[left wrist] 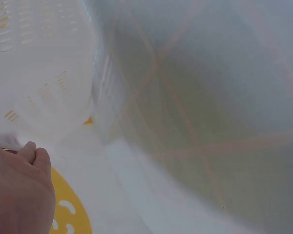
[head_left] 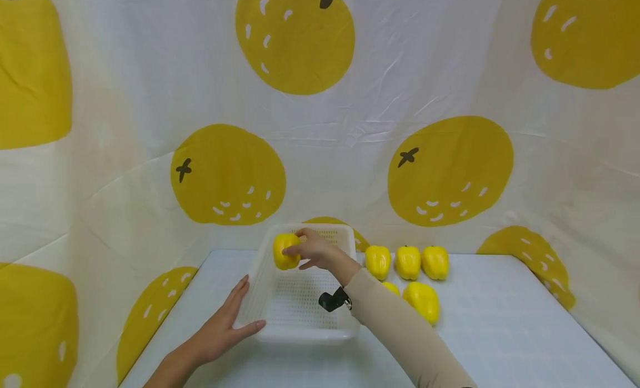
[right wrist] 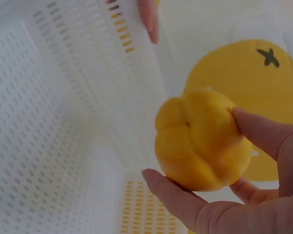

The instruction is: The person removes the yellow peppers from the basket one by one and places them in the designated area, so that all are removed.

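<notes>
**A yellow pepper held over the white basket**

The right hand (head_left: 314,249) holds a yellow pepper (head_left: 285,251) in the air. The fingers (right wrist: 263,134) and thumb are curled round it and pinch it from two sides. The pepper is above the far left corner of the white basket (head_left: 300,327), inside the rim, not touching the floor of the basket as far as the pictures show. In the right wrist view the bumpy bottom end of the pepper (right wrist: 200,141) faces the camera, so its long way points away from the palm, out towards the basket wall and the cloth behind it. The basket floor lies below and to the left of the pepper in that view.

The left hand (head_left: 220,327) lies flat against the near left corner of the basket. Its fingers are straight and rest on the wall. It grips nothing. The right hand is the one at the pepper; the left hand is well apart from it, down at the near edge.

The basket sits on the desk (head_left: 500,332), near the middle. Five more yellow peppers (head_left: 407,262) wait on the desk just to the right of the basket, three in a row at the back and two nearer, one partly hidden by the sleeve (head_left: 400,327). A cloth with big yellow fruit prints (head_left: 450,171) hangs behind the desk.
</notes>
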### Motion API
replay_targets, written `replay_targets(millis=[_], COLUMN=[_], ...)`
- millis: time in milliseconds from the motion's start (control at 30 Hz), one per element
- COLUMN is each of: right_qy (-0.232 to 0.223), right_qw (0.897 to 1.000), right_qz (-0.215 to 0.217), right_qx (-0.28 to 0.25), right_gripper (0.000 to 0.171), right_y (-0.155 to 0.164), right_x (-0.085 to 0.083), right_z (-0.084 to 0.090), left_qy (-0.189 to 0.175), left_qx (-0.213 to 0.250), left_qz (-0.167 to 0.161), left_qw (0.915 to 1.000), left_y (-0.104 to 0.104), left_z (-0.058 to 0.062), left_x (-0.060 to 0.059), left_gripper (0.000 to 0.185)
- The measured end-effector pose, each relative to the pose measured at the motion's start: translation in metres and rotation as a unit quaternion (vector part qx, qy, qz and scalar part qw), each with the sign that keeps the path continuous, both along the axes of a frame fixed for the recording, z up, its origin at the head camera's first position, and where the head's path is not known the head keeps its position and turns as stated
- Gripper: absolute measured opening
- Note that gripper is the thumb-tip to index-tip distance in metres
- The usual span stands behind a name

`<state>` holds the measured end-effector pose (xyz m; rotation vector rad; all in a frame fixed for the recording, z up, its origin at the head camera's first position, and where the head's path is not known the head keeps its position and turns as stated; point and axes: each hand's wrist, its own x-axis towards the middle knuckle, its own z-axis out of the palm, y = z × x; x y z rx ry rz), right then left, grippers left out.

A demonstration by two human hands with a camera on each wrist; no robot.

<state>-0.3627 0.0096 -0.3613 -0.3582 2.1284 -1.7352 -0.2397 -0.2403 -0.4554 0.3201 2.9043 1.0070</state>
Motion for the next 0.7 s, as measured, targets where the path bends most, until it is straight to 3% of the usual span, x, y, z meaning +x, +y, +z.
replay_targets(millis=[333, 700], right_qy=[0.003, 0.018], right_qw=[0.999, 0.999], right_qz=[0.032, 0.025], right_qx=[-0.029, -0.032], right_gripper=[0.069, 0.063], right_y=[0.032, 0.071], right_x=[0.023, 0.037], right_z=[0.015, 0.012], left_qy=[0.023, 0.014], left_qx=[0.007, 0.008], left_qz=[-0.009, -0.007], left_qw=[0.9997, 0.9999], left_y=[-0.002, -0.002], left_z=[-0.001, -0.001], left_x=[0.002, 0.001], left_gripper=[0.106, 0.108])
